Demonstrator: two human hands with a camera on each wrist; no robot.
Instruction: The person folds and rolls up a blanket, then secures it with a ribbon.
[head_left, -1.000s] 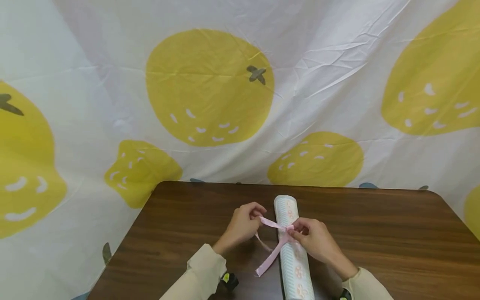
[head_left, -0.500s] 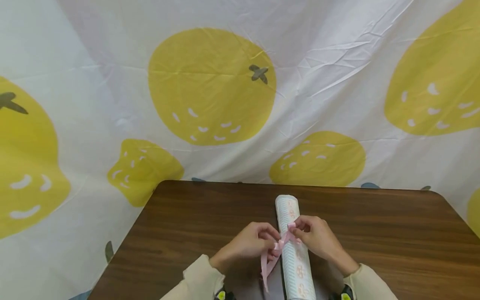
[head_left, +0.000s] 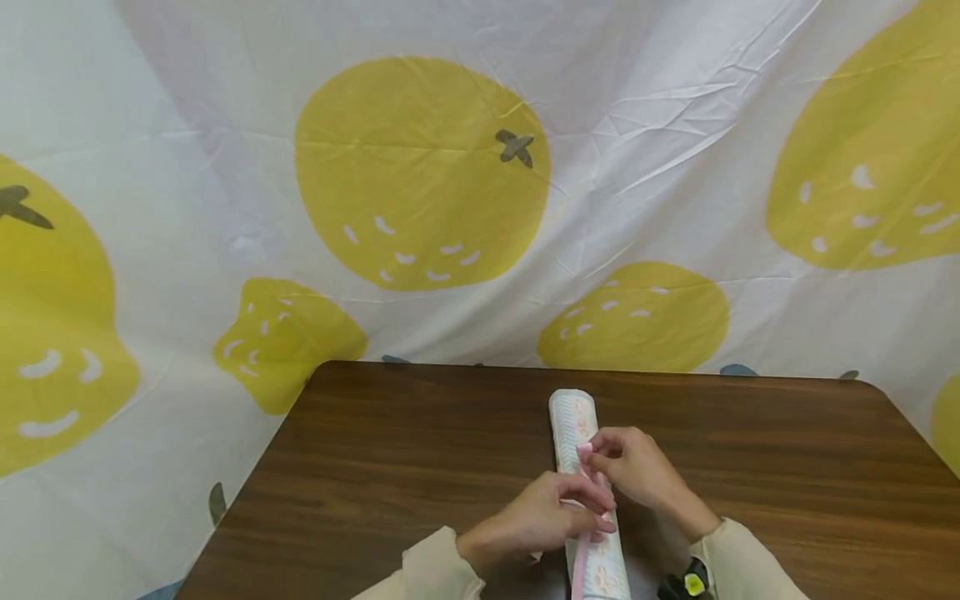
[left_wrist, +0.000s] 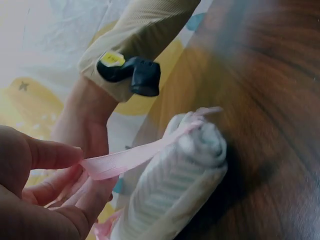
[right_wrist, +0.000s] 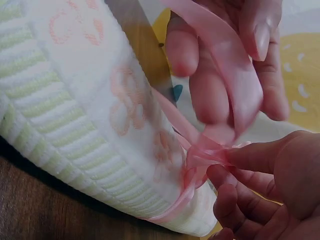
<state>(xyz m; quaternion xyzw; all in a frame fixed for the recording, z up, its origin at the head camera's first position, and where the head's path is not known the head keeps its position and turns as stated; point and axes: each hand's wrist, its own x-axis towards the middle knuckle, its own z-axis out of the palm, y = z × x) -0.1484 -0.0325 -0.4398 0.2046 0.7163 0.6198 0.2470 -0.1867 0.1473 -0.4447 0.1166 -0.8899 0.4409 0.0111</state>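
Note:
A rolled white towel (head_left: 570,415) with pale green stripes and peach flower motifs lies lengthwise on the table. Pink ribbon (right_wrist: 170,207) is wrapped round it. My right hand (head_left: 639,473) pinches a gathered bit of the ribbon between thumb and forefinger, over the roll. Lower along the towel, my left hand (head_left: 551,512) reaches across it and holds a ribbon tail (left_wrist: 130,159) between thumb and fingers. In the right wrist view that tail drapes over the left fingers (right_wrist: 210,95), close above the pinched part. The left hand hides part of the ribbon in the head view.
The dark wood table (head_left: 420,417) extends on both sides of the towel. Behind it hangs a white cloth (head_left: 637,192) printed with yellow fruit. A black wrist camera (head_left: 684,582) is strapped at the right sleeve.
My left hand has come from the towel's left side rightward and toward the person, across the roll, carrying the ribbon tail. The right hand keeps its pinch in nearly the same place.

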